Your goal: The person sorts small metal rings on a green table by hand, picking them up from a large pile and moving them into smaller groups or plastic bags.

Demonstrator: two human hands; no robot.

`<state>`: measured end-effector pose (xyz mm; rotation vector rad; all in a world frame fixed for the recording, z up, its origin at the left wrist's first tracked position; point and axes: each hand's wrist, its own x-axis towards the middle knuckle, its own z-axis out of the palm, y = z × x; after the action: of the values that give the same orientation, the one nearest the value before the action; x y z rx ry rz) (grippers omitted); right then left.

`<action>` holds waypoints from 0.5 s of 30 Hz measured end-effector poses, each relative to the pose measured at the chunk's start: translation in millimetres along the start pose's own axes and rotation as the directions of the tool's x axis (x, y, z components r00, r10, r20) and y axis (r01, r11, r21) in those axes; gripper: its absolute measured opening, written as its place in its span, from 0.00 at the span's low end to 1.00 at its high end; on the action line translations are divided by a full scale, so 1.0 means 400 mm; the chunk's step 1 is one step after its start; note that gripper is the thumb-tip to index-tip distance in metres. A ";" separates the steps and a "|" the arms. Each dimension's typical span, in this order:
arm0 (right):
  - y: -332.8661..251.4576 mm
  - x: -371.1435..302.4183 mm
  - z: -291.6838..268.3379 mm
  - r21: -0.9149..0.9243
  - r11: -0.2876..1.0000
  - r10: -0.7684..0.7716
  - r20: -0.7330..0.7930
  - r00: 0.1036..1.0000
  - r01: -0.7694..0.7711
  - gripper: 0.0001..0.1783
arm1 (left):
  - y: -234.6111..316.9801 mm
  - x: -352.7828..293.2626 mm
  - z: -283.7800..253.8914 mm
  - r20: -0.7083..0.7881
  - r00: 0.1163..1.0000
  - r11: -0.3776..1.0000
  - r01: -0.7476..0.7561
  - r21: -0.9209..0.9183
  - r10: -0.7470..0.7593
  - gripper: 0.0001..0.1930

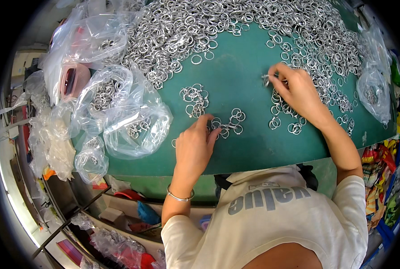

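Several loose silver metal rings [225, 133] lie on the green tabletop [240, 67], beside the fingertips of my left hand [194, 144]. That hand rests low over the table, thumb and index finger apart, with rings at the gap between them; its other fingers are mostly hidden. Just beyond it sits another small cluster of rings [194, 96]. My right hand [296, 87] is at the edge of the right-hand pile, its thumb and index finger pinching a small metal ring piece [266, 80], slightly blurred. More rings [275, 122] lie under and near its wrist.
A large heap of metal rings [186, 27] curves across the far side and down the right. Clear plastic bags [139, 121] holding rings crowd the left, around a pink rounded device [76, 80]. Another bag [374, 92] sits at the right edge. Shelves with clutter [119, 215] stand below left.
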<state>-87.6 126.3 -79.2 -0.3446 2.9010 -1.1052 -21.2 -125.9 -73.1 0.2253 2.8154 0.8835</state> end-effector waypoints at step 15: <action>-0.116 -0.105 0.110 -0.136 0.971 -0.151 0.282 0.947 0.196 0.08 | -0.041 -0.022 -0.017 -0.255 0.945 0.671 -0.053 -0.739 -0.206 0.04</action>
<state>-33.3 72.7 -84.2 -0.7094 2.7600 -0.7656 -15.5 -144.8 -75.8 -0.1804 2.3994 2.1028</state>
